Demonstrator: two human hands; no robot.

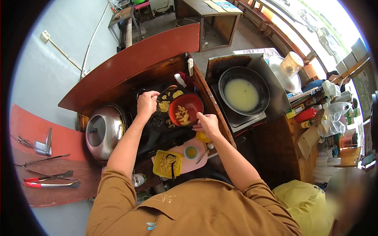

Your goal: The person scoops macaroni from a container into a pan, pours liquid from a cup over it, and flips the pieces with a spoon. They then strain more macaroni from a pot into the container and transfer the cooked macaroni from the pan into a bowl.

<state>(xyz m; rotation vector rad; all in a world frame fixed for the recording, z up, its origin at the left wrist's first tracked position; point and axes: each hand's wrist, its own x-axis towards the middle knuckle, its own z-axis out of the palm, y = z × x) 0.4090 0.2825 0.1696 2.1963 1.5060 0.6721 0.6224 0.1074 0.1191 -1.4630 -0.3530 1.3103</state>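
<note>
My left hand [147, 104] is closed on the thin handle of a small strainer [163, 105] that holds pale yellow pieces over the dark stove. In my right hand [207, 125] is the rim of a red bowl [173, 112], which is tilted and has curved yellowish pieces [182, 115] inside. A few more pieces lie on the dark surface around the bowl. Nearer my body, a yellow container [156, 167] holds pale pieces and a black spoon, beside a small cup of yellow liquid [191, 152] on a pink board [189, 162].
A lidded metal pot [103, 133] stands left of the stove. To the right, a black wok [262, 94] holds pale liquid. Tongs [51, 184] lie on the red board at far left. Bottles and bags crowd the right shelf, near a person in yellow [301, 204].
</note>
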